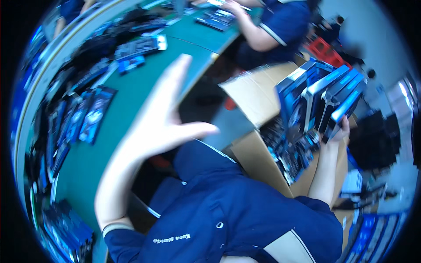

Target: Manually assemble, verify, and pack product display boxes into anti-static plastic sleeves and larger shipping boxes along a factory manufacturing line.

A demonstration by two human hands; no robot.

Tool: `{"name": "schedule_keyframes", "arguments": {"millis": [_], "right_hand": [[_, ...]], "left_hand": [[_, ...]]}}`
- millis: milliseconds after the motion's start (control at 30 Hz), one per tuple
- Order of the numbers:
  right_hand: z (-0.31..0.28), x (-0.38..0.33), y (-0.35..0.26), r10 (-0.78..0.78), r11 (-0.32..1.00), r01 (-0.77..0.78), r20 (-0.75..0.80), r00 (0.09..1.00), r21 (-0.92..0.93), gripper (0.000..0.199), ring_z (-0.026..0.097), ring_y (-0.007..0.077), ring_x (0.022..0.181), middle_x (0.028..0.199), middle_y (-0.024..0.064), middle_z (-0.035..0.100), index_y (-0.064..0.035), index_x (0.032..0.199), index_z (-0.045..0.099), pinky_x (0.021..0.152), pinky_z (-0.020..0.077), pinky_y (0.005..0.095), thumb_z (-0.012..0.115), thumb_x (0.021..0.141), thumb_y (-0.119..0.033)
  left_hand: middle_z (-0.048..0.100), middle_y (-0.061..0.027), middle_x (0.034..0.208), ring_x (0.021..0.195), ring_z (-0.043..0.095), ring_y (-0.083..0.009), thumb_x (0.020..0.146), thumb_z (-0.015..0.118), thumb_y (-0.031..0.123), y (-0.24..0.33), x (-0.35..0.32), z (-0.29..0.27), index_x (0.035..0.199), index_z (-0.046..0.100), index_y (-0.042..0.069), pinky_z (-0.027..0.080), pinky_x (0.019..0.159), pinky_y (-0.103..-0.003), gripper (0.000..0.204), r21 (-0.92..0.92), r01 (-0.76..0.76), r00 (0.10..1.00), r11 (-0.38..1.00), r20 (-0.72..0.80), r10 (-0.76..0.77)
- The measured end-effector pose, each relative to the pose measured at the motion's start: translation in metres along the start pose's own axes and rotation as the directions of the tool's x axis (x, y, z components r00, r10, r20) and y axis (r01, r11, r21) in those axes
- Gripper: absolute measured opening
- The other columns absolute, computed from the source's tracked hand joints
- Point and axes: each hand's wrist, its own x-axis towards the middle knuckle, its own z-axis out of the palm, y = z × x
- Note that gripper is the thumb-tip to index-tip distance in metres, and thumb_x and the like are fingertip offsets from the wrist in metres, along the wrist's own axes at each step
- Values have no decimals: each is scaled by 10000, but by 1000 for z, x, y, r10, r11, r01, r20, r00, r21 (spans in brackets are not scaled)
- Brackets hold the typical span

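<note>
My right hand [338, 132] grips a handful of flat black-and-blue boxes [322, 98] from below, holding them tilted above an open cardboard carton [256, 160]. Inside the carton lie several more dark packages [296, 164] with blue and white parts. My left hand [164, 120] is blurred and raised near the edge of the green table [131, 98]. Its thumb is spread away from the fingers, and nothing is in it.
Flat blue-and-black packages [97, 114] line the table's left side, with more piled at the far end. Another stack [68, 223] lies at the lower left. Across the table a co-worker in dark blue [285, 26] handles a package. A red crate [324, 51] stands behind.
</note>
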Motion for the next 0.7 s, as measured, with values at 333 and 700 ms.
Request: {"name": "schedule_keyframes", "arguments": {"millis": [333, 700], "right_hand": [[282, 56, 225, 478, 573, -795, 705, 523, 201, 666, 624, 358, 1129, 1258, 206, 607, 7, 1348, 466, 1019, 481, 505, 696, 757, -197], [487, 57, 340, 854, 328, -942, 403, 329, 73, 541, 532, 286, 1207, 1278, 129, 568, -92, 1316, 488, 1117, 348, 487, 701, 866, -305]], "left_hand": [[479, -126, 1358, 1192, 519, -193, 754, 829, 142, 46, -67, -34, 1529, 196, 35, 433, 1023, -352, 1006, -703, 34, 781, 711, -425, -458], [267, -167, 1527, 1328, 404, -289, 926, 686, 324, -64, -146, -101, 1553, 0, 143, 368, 1092, -449, 947, -692, -391, 7, 607, -662, -750]]}}
